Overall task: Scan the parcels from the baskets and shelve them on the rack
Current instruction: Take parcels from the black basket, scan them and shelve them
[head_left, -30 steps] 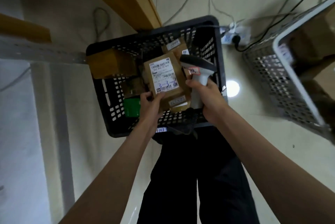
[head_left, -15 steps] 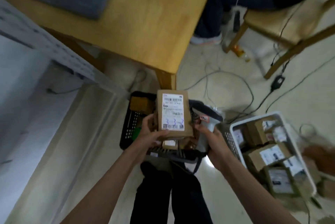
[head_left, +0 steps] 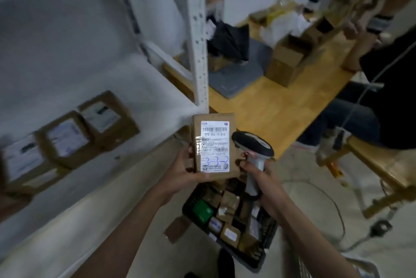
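The left hand (head_left: 180, 170) pinches the parcel (head_left: 213, 146) by its bottom edge; the right hand (head_left: 258, 172) grips the scanner (head_left: 253, 146). That loose hold risks dropping it short of the shelf (head_left: 126, 88).

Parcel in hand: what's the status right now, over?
Left hand holds parcel, label up. Right hand grips scanner. Rack shelf at left carries parcels; nothing blocking.

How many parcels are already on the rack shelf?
3, side by side on the left shelf: left parcel, middle parcel, right parcel. The frame edge may hide more.
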